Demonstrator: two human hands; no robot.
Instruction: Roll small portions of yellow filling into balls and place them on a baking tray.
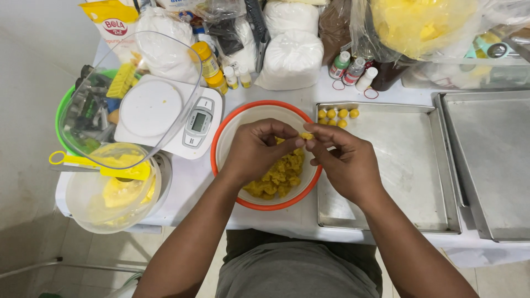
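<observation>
An orange-rimmed white bowl (243,113) sits on the table in front of me with crumbly yellow dough (279,179) in its bottom. Both hands hover over it. My left hand (255,150) and my right hand (345,160) meet fingertip to fingertip and pinch a small piece of yellow dough (307,136) between them. To the right lies a metal baking tray (408,165); several small yellow dough balls (337,116) sit in rows at its far left corner.
A white kitchen scale (165,113) carries a tilted clear glass bowl (88,105). A plastic bowl with yellow dough and a yellow spatula (118,171) stands at the left. A second metal tray (491,160) lies far right. Flour bags, small bottles and a bag of yellow fat line the back.
</observation>
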